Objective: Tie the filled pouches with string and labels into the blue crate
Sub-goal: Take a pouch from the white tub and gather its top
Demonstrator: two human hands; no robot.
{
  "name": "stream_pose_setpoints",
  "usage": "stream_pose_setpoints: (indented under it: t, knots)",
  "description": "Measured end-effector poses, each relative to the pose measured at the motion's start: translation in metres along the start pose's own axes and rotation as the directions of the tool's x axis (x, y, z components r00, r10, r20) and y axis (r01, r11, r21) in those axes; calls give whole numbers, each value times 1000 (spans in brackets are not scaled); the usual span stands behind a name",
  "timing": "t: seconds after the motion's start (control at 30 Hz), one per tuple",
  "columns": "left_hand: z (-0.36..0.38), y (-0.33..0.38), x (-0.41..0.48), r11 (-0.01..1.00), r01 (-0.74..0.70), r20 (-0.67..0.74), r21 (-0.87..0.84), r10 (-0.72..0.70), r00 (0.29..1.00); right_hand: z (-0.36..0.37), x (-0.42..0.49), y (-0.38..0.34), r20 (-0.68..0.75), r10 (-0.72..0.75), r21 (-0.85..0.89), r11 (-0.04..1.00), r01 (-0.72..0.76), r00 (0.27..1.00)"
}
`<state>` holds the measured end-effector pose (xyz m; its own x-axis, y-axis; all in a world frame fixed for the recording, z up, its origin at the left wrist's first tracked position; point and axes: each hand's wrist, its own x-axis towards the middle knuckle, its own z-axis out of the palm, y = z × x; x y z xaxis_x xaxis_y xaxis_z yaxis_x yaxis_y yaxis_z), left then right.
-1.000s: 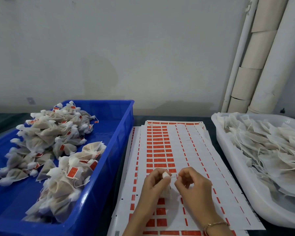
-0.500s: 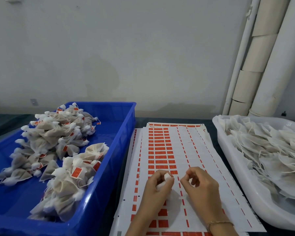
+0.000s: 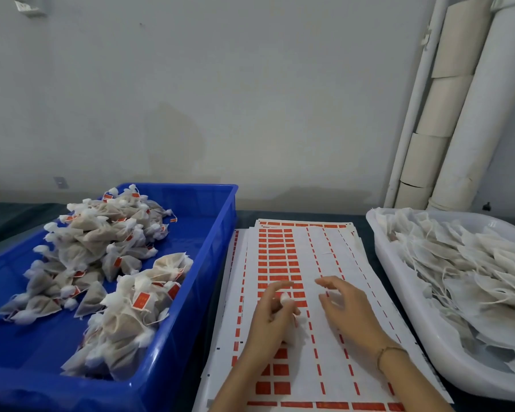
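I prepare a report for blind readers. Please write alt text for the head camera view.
A person's left hand grips a small filled pouch over sheets of red labels, while the right hand hovers open beside it. A blue crate of tied, labelled pouches stands at left, a white tub of untied pouches at right.
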<state>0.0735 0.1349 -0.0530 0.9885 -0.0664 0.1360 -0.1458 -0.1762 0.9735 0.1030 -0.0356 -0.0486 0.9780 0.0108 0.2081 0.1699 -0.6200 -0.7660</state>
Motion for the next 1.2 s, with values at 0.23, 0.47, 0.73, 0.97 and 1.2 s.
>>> stream_pose_setpoints:
  t: [0.23, 0.47, 0.73, 0.97, 1.2]
  knots:
    - [5, -4, 24, 935, -69, 14, 347, 69, 998, -4, 10, 18, 369, 70, -408, 908, 93, 927]
    - [2, -19, 33, 616, -160, -6, 771, 258, 966, -4, 3, 16, 351, 64, -462, 880, 114, 934]
    - [1, -31, 35, 483, -141, 99, 864, 112, 989, -5, 2, 13, 326, 90, -443, 894, 68, 941]
    - [2, -30, 35, 485, -152, 123, 861, 91, 988, -2, 1, 16, 304, 96, -467, 882, 60, 948]
    - [2, -29, 36, 494, -166, 137, 854, 96, 986, 0, 1, 18, 278, 111, -472, 881, 35, 954]
